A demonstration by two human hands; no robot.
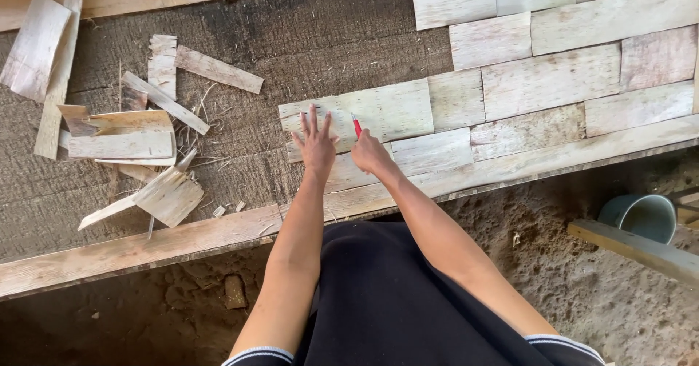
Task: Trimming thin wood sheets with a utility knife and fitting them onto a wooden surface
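So in the head view, the left hand [317, 142] lies flat, fingers spread and released, pressing a pale wood sheet [364, 111] at frame center on the counter [306, 38]. The right hand [370, 153], just beside it, has fingers clenched around a red-handled cutter [357, 126] touching that sheet. Offcut scraps [138, 137] sit at left, a green bucket [642, 217] at lower right.

Red-handled tool [357, 126], pale streaked strips [378, 109], teal bucket [642, 216], black skirt [393, 300].
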